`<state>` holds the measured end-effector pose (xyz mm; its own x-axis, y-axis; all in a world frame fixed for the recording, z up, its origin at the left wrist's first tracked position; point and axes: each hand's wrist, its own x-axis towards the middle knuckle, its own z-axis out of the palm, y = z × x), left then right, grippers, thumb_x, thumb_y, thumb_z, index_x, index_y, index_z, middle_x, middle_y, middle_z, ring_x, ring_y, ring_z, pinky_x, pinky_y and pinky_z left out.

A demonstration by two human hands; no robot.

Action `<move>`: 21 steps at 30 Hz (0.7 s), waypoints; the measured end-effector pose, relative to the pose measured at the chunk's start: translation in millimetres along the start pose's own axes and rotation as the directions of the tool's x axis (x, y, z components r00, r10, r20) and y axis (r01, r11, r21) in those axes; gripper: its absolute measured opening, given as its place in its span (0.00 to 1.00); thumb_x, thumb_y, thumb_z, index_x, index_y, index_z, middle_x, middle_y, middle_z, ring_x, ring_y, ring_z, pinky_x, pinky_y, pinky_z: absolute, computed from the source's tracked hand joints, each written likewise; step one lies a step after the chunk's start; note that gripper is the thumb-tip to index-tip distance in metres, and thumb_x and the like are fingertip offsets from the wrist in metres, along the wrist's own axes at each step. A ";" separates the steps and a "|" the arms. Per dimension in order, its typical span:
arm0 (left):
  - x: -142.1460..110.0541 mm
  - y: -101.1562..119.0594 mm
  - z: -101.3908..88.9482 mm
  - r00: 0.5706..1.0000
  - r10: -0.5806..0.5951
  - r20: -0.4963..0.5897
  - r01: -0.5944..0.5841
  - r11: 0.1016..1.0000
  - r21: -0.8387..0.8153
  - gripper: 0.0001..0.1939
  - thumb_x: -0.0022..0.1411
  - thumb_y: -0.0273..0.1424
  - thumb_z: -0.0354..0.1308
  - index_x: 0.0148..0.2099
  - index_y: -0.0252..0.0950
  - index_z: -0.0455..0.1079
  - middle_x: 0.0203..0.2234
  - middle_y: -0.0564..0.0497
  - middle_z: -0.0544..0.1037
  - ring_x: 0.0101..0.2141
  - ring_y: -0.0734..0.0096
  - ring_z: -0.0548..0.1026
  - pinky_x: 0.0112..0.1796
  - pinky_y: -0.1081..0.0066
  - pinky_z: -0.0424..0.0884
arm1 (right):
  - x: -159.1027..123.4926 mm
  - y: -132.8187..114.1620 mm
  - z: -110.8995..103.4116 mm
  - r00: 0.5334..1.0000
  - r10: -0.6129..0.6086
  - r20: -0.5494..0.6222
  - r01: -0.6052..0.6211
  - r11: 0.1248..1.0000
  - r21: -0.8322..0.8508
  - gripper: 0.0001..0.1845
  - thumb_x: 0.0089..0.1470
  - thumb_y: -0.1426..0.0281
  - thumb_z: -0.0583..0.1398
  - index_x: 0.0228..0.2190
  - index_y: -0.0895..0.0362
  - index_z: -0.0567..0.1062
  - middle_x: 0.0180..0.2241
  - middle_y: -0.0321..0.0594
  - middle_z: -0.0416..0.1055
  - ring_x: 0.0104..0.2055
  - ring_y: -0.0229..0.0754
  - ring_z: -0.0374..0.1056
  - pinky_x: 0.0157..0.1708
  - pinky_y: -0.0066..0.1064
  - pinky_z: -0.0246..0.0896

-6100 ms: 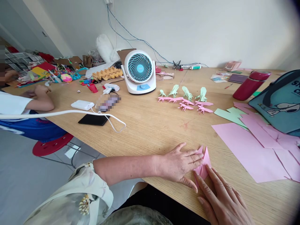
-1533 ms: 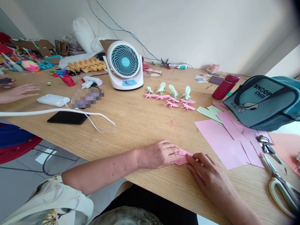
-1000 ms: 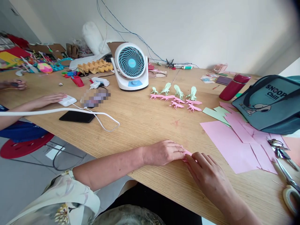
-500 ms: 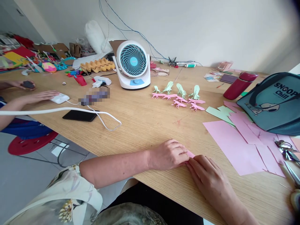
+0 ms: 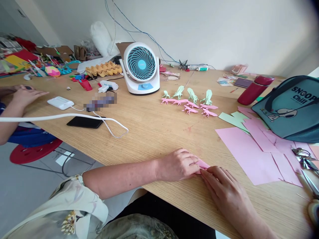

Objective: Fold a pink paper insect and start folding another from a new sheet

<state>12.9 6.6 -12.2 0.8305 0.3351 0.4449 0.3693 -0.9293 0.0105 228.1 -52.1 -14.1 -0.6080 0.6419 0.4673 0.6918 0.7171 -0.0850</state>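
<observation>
Near the table's front edge my left hand (image 5: 178,165) is closed on a folded piece of pink paper (image 5: 202,163), mostly hidden under the fingers. From the other side my right hand (image 5: 223,186) pinches the same paper at its lower right end, its fingertips close to the left ones. A dark pink crease line shows between the two hands. Several pink folded paper insects (image 5: 190,110) stand further back on the table, with several pale green ones (image 5: 192,95) behind them. To the right lies a large pink sheet (image 5: 245,152).
A white fan (image 5: 142,66) stands at the back. On the right are a teal bag (image 5: 286,109), a red flask (image 5: 256,89) and scissors (image 5: 309,182). A black phone (image 5: 84,121) and white cable (image 5: 112,129) lie left, near another person's hands (image 5: 25,94).
My hands have shifted slightly, and more of the pink paper shows between them. The other person's hand has drawn back left, off the white device.
</observation>
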 end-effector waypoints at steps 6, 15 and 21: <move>-3.7 1.7 5.2 0.998 -0.019 -0.052 0.020 1.000 0.020 0.15 0.73 0.35 0.49 0.42 0.36 0.76 0.44 0.46 0.81 0.48 0.66 0.78 0.47 0.66 0.70 | -3.0 0.5 -3.4 1.000 -0.025 0.003 0.025 0.998 -0.053 0.10 0.64 0.80 0.53 0.37 0.61 0.74 0.31 0.44 0.67 0.31 0.43 0.60 0.32 0.36 0.56; -5.1 2.7 4.8 0.993 -0.019 -0.116 0.021 1.000 0.013 0.14 0.72 0.34 0.50 0.41 0.34 0.75 0.44 0.49 0.82 0.48 0.67 0.78 0.47 0.68 0.70 | 3.1 1.1 -5.9 0.998 -0.057 -0.029 0.056 0.997 -0.051 0.07 0.63 0.78 0.56 0.38 0.62 0.74 0.32 0.46 0.69 0.33 0.44 0.62 0.34 0.37 0.55; -4.9 2.3 4.0 0.995 -0.079 -0.064 0.075 0.996 -0.050 0.13 0.72 0.35 0.51 0.43 0.34 0.75 0.45 0.49 0.82 0.49 0.68 0.78 0.48 0.68 0.69 | 4.0 2.9 0.6 0.998 -0.042 -0.043 0.041 0.999 -0.030 0.07 0.64 0.79 0.55 0.35 0.61 0.73 0.31 0.44 0.68 0.32 0.43 0.61 0.33 0.36 0.55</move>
<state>11.4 3.5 -18.0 0.7703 0.3964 0.4995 0.4095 -0.9080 0.0891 227.4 -47.3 -13.0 -0.6191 0.5991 0.5077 0.6778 0.7342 -0.0397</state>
